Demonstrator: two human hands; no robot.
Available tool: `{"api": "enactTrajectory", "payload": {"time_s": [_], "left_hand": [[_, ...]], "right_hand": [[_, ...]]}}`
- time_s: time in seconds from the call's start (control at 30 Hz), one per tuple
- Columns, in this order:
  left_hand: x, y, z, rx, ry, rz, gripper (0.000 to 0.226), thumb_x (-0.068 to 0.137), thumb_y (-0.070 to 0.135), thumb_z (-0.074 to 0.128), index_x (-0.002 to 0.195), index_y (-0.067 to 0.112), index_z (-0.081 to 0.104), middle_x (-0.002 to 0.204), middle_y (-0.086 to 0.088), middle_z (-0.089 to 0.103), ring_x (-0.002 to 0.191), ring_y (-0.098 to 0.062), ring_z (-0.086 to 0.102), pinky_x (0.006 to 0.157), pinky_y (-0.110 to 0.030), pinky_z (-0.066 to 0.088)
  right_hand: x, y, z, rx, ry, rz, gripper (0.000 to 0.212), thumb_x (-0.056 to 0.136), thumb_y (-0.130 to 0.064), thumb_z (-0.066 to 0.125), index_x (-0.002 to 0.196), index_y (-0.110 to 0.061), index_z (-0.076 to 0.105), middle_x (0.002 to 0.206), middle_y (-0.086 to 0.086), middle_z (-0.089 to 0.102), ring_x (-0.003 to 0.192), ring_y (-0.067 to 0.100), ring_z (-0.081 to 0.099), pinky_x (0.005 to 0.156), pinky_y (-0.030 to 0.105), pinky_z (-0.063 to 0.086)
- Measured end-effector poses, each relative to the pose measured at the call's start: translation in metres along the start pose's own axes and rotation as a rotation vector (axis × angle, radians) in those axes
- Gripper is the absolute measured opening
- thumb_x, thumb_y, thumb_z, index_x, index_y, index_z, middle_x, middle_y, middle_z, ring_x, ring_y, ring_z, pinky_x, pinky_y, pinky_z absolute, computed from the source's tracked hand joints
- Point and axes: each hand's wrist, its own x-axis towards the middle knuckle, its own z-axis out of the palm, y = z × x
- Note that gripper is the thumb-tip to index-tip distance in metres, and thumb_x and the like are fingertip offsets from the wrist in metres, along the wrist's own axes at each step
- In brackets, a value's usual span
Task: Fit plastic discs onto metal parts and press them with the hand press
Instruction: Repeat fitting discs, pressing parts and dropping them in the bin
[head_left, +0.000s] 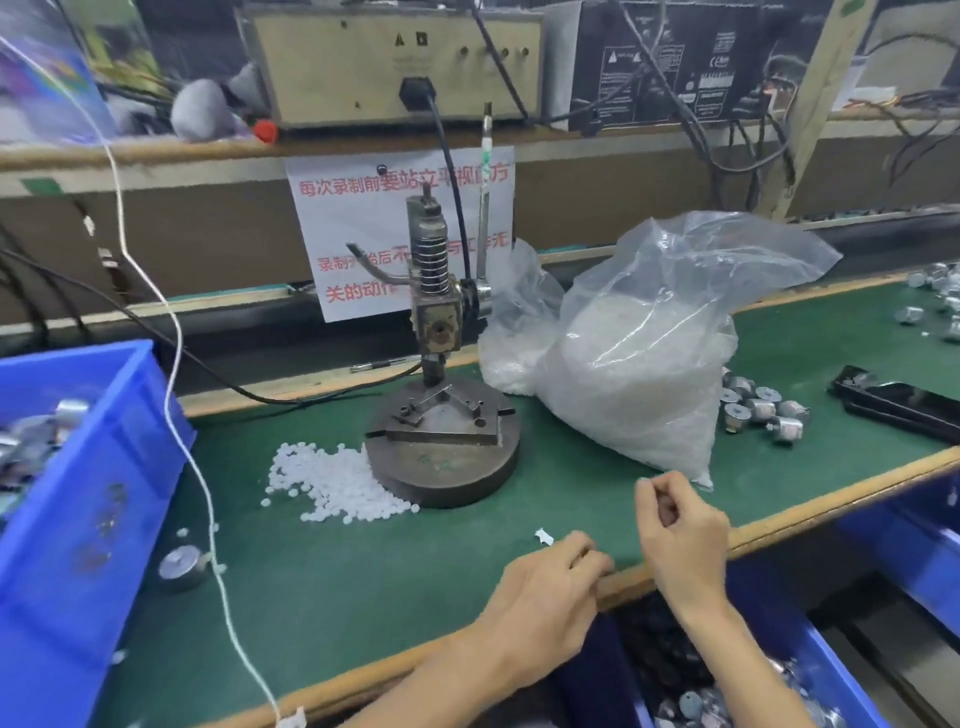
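Head view, single entry. Left hand (550, 582): lower centre of the frame, at the bench's front edge, fingers curled under; whether they enclose anything cannot be told. Right hand (680, 525): just right of it and slightly higher, fingers curled with thumb against forefinger; contents hidden, cannot tell. Hand press (441, 358): centre of frame, upright, its lever (485, 208) standing vertical, the fixture on its round base (447, 478) bare. Loose plastic discs (332, 478): white heap touching the base's left side, lying up and to the left of both hands; the left hand is the nearer, with open green mat (363, 597) between. Metal parts, three stocks: a cluster (758, 410) at right of frame behind the big bag; a lone one (179, 566) at lower left beside the blue bin (78, 493); more in the blue tray (810, 670) at lower right, directly below the right wrist and, by judgement, the handiest supply for that hand. Large plastic bag (639, 364) of discs: right of the press, blocking a direct reach to the cluster behind it. Smaller bag (514, 332): behind, beside the press column. White cord (176, 374): running down the left of the frame, near the lone part. White scrap (543, 535): on the mat just above the left hand.
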Motion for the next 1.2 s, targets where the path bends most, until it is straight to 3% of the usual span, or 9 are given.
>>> {"api": "enactTrajectory", "payload": {"time_s": [0.1,0.2,0.37,0.57,0.73,0.83,0.93,1.07,1.2], "left_hand": [[-0.013,-0.023,-0.044,0.125,0.136,-0.034,0.024,0.071,0.003,0.062,0.094,0.009,0.064,0.084,-0.004,0.059,0.067,-0.025,0.055,0.056,-0.031,0.043],[-0.026,-0.047,-0.092,0.443,0.250,-0.172,0.024,0.059,0.014,0.074,0.079,0.016,0.063,0.072,0.002,0.059,0.068,-0.020,0.056,0.066,-0.028,0.030],[-0.068,-0.096,-0.184,0.688,0.165,-0.642,0.018,0.087,0.023,0.046,0.103,0.021,0.054,0.106,0.004,0.060,0.108,-0.023,0.044,0.075,-0.036,0.016],[-0.173,-0.152,-0.263,0.591,0.215,-0.994,0.018,0.087,0.024,0.044,0.103,0.023,0.054,0.107,0.002,0.062,0.108,-0.026,0.047,0.086,-0.036,0.023],[-0.235,-0.190,-0.276,0.763,-0.017,-1.115,0.027,0.088,0.024,0.042,0.113,0.018,0.051,0.119,-0.003,0.058,0.113,-0.026,0.050,0.089,-0.036,0.031],[-0.272,-0.221,-0.279,0.778,-0.208,-1.203,0.036,0.087,0.031,0.052,0.122,0.023,0.047,0.126,-0.002,0.053,0.117,-0.024,0.047,0.090,-0.033,0.035],[-0.296,-0.241,-0.285,0.560,-0.405,-1.327,0.055,0.081,0.033,0.063,0.132,0.027,0.042,0.125,-0.003,0.053,0.112,-0.025,0.053,0.084,-0.032,0.046],[-0.297,-0.250,-0.286,0.303,-0.437,-1.353,0.039,0.071,0.046,0.068,0.100,0.021,0.061,0.099,0.000,0.061,0.093,-0.023,0.060,0.080,-0.034,0.053],[-0.279,-0.245,-0.269,0.107,-0.710,-1.295,0.042,0.067,0.051,0.074,0.091,0.019,0.065,0.098,-0.002,0.068,0.088,-0.020,0.061,0.075,-0.032,0.050]], "right_hand": [[0.011,-0.044,0.036,0.096,-0.063,-0.155,0.025,0.087,-0.007,0.063,0.064,-0.013,0.053,0.046,-0.013,0.033,0.050,0.003,0.041,0.050,0.019,0.030],[0.018,-0.104,0.075,0.212,-0.154,-0.310,0.023,0.084,-0.015,0.057,0.062,-0.011,0.052,0.046,-0.014,0.030,0.048,0.007,0.037,0.049,0.017,0.027],[0.001,-0.214,0.139,0.319,-0.385,-0.611,0.022,0.085,-0.014,0.057,0.065,-0.005,0.055,0.052,-0.013,0.036,0.048,0.009,0.035,0.051,0.025,0.031],[-0.057,-0.317,0.207,0.386,-0.808,-0.850,0.015,0.086,-0.007,0.057,0.073,0.000,0.056,0.067,0.008,0.052,0.061,0.023,0.043,0.059,0.037,0.038],[-0.099,-0.374,0.258,0.302,-1.101,-0.850,0.012,0.086,-0.011,0.054,0.080,-0.002,0.060,0.083,0.017,0.065,0.080,0.032,0.056,0.069,0.038,0.043],[-0.106,-0.387,0.283,-0.056,-1.270,-0.959,0.011,0.085,-0.010,0.051,0.077,-0.004,0.055,0.080,0.015,0.058,0.084,0.034,0.054,0.066,0.034,0.042],[-0.104,-0.390,0.296,-0.316,-1.325,-1.043,0.024,0.083,-0.008,0.052,0.064,-0.013,0.037,0.070,0.005,0.042,0.077,0.027,0.047,0.058,0.028,0.033],[-0.103,-0.390,0.302,-0.422,-1.347,-1.056,0.026,0.085,-0.011,0.053,0.065,-0.012,0.035,0.079,0.007,0.042,0.074,0.027,0.045,0.056,0.027,0.032],[-0.105,-0.389,0.300,-0.485,-1.367,-1.088,0.020,0.086,-0.011,0.046,0.067,-0.011,0.037,0.090,0.006,0.040,0.059,0.020,0.040,0.050,0.027,0.026]]}}
